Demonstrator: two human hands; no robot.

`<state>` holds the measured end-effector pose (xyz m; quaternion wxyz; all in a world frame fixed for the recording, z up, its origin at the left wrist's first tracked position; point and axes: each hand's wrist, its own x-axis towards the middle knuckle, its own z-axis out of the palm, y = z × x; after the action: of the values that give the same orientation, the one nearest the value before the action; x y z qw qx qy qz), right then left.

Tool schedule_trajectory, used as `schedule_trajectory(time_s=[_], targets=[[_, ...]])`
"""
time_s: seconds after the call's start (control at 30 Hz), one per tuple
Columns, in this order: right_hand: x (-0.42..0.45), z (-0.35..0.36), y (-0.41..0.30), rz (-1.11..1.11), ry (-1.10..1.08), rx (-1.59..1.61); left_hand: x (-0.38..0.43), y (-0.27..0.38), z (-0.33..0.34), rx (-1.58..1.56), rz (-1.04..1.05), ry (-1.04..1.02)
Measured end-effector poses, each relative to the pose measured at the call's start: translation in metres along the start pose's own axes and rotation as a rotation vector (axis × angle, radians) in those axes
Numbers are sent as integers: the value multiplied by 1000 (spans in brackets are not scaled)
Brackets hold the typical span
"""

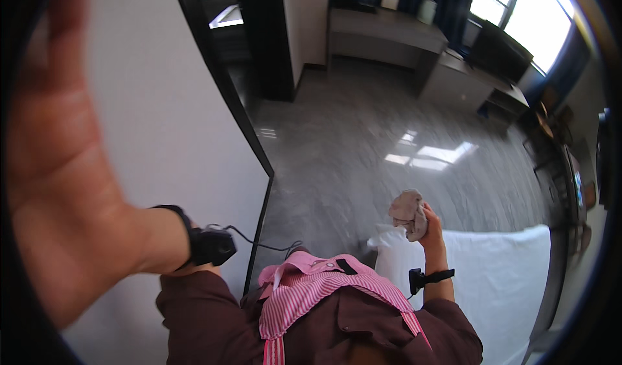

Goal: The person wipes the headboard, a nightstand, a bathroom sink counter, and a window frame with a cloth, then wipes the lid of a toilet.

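My left hand (73,170) is raised very close to the camera at the left rim, palm in view and blurred. Its fingers stretch upward and their tips are cut off, so what they touch is hidden. Behind it stands a pale wall panel (160,122). In my right hand (431,226) is a crumpled greyish-beige cloth (410,214), held up in front of the white bedding (495,267). Both wrists carry black strapped devices, and a cable runs from the left one. A pink striped apron (320,287) covers my front.
Grey glossy floor (330,170) spreads ahead. A dark-framed doorway (238,63) opens beyond the panel. Along the far side are a desk (384,27) bearing bottles, a low cabinet (457,80) and a dark monitor (500,51) by the window (539,20).
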<state>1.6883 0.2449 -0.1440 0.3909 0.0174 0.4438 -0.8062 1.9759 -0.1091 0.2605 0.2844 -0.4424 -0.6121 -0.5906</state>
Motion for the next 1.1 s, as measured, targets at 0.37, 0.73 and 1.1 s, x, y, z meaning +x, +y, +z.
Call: schedule_trajectory(time_s=[0.37, 0.73, 1.1], targets=[[174, 63, -88, -75, -138, 66, -39, -284, -150, 340, -338, 847], [357, 108, -139, -59, -107, 80, -33, -460, -385, 81, -637, 1066], [684, 243, -160, 214, -303, 46, -49, -556, -611, 168, -612, 1401]])
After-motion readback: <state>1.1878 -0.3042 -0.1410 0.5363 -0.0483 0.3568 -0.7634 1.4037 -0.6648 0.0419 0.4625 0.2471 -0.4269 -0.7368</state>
